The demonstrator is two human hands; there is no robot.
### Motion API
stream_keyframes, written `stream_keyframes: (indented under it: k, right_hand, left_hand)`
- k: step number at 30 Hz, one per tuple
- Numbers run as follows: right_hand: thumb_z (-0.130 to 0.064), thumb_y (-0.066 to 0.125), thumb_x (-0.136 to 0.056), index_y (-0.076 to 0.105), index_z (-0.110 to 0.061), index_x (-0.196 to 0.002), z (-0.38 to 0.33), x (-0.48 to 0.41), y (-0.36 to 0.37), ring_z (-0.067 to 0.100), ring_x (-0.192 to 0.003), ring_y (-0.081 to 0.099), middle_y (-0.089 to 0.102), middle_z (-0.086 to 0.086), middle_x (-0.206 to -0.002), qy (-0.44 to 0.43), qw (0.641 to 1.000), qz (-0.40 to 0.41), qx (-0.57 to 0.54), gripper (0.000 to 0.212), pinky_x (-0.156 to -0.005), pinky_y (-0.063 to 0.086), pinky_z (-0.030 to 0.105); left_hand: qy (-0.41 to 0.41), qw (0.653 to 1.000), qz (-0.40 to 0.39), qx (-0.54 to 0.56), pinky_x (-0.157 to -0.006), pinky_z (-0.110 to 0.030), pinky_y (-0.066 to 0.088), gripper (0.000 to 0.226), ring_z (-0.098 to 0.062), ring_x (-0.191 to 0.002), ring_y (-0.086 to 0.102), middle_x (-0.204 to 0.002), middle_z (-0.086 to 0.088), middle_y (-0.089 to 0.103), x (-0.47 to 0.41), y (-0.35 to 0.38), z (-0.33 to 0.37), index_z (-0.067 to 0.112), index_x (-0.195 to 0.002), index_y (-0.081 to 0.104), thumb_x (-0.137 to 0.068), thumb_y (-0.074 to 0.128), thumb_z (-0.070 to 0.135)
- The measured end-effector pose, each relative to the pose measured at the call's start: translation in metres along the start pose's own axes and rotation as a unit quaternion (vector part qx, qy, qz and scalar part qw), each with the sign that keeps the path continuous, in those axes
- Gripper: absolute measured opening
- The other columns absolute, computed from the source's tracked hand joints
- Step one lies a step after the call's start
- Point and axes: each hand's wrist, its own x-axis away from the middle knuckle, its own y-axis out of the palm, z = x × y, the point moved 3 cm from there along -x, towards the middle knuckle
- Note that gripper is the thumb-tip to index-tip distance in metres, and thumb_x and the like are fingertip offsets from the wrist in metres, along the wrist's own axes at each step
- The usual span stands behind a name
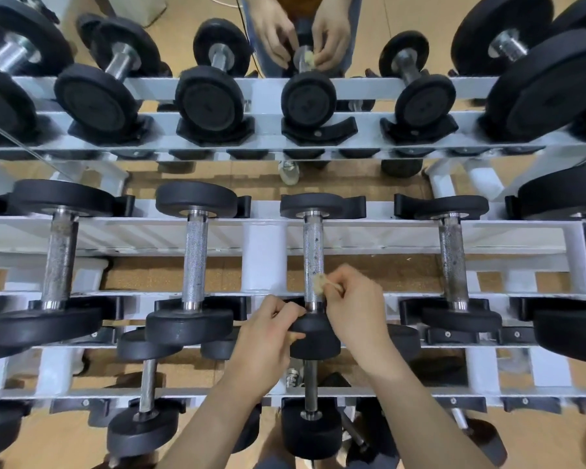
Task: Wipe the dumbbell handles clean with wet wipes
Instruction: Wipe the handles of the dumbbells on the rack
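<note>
The dumbbell (313,257) lies in the middle of the rack's (264,262) upper tier, fourth from the left in that row, its long axis running straight away from the person. One round, matte black head (310,205) sits at the far rail in a black curved cradle (356,207), and the other head (315,338) sits at the near rail. Its handle (312,238) is a straight steel cylinder, knurled and dull grey with dark specks, smooth and shiny at both collars. The right hand (351,299) pinches a small, crumpled, yellowish wipe (318,281) between thumb and fingertips and holds it against the right side of the handle's near part. The left hand (268,333) has its fingers curled onto the left edge of the near head, just below the collar, grasping it. The rack is white painted metal with flat rails and a round post. Similar dumbbells with knurled handles lie parallel on both sides and on the lower tier. A mirror (369,32) behind repeats the rack and both hands. The floor (170,275) looks like tan, speckled cork.
</note>
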Motion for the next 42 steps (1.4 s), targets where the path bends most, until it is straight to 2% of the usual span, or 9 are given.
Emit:
stream_keyframes:
  k: [3,8,14,17,22,27,31,37,42]
  right_hand:
    - [-0.013,0.062,-0.090,0.059,-0.019,-0.071,0.004,0.006,-0.004,0.007,-0.066,0.054,0.061,-0.008,-0.070,0.018,0.999,-0.037,0.021,0.020,-0.054,0.034,0.011]
    - [-0.014,0.062,-0.090,0.062,-0.009,-0.073,-0.025,-0.048,-0.001,0.012,-0.067,0.054,0.061,0.002,-0.071,0.017,0.987,0.129,-0.097,0.018,-0.061,0.039,0.023]
    - [-0.010,0.062,-0.092,0.072,-0.007,-0.104,-0.028,-0.051,0.024,0.012,-0.094,0.056,0.063,0.006,-0.106,-0.079,0.969,0.222,-0.069,0.016,-0.086,0.047,0.021]
    - [-0.005,0.059,-0.091,0.071,-0.007,-0.103,-0.024,-0.053,0.027,0.011,-0.098,0.054,0.061,0.006,-0.106,-0.168,0.966,0.191,0.040,0.017,-0.086,0.045,0.025]
    - [0.007,0.050,-0.065,0.067,-0.001,-0.069,-0.036,-0.059,0.027,0.021,-0.086,0.043,0.061,0.007,-0.079,-0.373,0.907,0.089,0.175,0.019,-0.056,0.040,0.023]
    - [0.016,0.075,-0.055,0.072,-0.004,-0.082,-0.027,-0.072,0.013,0.020,-0.090,0.048,0.069,0.006,-0.089,-0.361,0.914,0.086,0.162,0.033,-0.065,0.046,0.025]
    - [0.005,0.073,-0.064,0.075,-0.010,-0.078,-0.015,-0.037,0.006,0.022,-0.081,0.063,0.072,0.001,-0.083,-0.397,0.913,-0.031,0.091,0.021,-0.072,0.052,0.029]
    - [-0.013,0.070,-0.087,0.079,-0.023,-0.091,0.002,-0.009,-0.014,0.002,-0.086,0.066,0.074,-0.011,-0.091,-0.134,0.966,-0.221,0.009,0.014,-0.087,0.051,0.022]
    - [-0.008,0.070,-0.085,0.074,-0.025,-0.083,0.008,-0.022,-0.019,-0.003,-0.081,0.064,0.070,-0.016,-0.083,0.008,0.992,-0.066,-0.105,0.018,-0.077,0.049,0.017]
  left_hand:
    - [0.002,1.000,0.003,0.024,-0.066,-0.032,0.053,0.038,-0.021,-0.080,0.060,-0.099,-0.001,0.049,0.001,-0.003,-0.001,0.019,-0.111,0.057,-0.079,0.061,-0.002]
    - [-0.001,0.999,-0.001,0.054,-0.078,0.000,0.040,0.033,-0.008,-0.083,0.053,-0.100,0.001,0.046,-0.001,-0.003,0.002,0.011,-0.111,0.062,-0.085,0.061,-0.009]
    - [-0.003,0.999,0.004,0.049,-0.063,-0.003,0.035,0.033,-0.005,-0.077,0.044,-0.095,0.005,0.043,-0.001,-0.003,0.004,0.012,-0.107,0.062,-0.081,0.062,-0.009]
    - [0.000,0.999,0.004,0.049,-0.063,0.002,0.033,0.031,-0.002,-0.077,0.040,-0.095,0.006,0.042,-0.002,-0.001,0.004,0.011,-0.106,0.062,-0.081,0.062,-0.009]
    - [0.014,0.999,-0.015,0.030,-0.061,-0.002,0.032,0.024,-0.003,-0.072,0.040,-0.097,0.008,0.041,-0.004,0.003,0.007,0.016,-0.107,0.060,-0.087,0.064,0.004]
    - [0.018,1.000,0.001,0.016,-0.061,-0.018,0.034,0.023,-0.014,-0.074,0.055,-0.097,0.010,0.040,-0.005,0.005,0.005,0.018,-0.108,0.059,-0.088,0.064,0.008]
    - [0.027,0.998,0.000,0.053,-0.066,-0.013,0.046,0.031,-0.008,-0.077,0.057,-0.098,0.008,0.046,-0.003,0.005,-0.004,0.021,-0.109,0.058,-0.085,0.065,0.002]
    - [0.028,0.993,0.032,0.109,-0.073,-0.001,0.037,0.032,0.008,-0.088,0.052,-0.099,0.022,0.042,0.002,0.005,-0.009,0.027,-0.112,0.058,-0.087,0.061,0.009]
    - [0.012,0.991,0.049,0.122,-0.073,-0.005,0.039,0.025,0.007,-0.090,0.051,-0.103,0.024,0.045,0.003,0.008,-0.018,0.017,-0.110,0.062,-0.086,0.060,0.015]
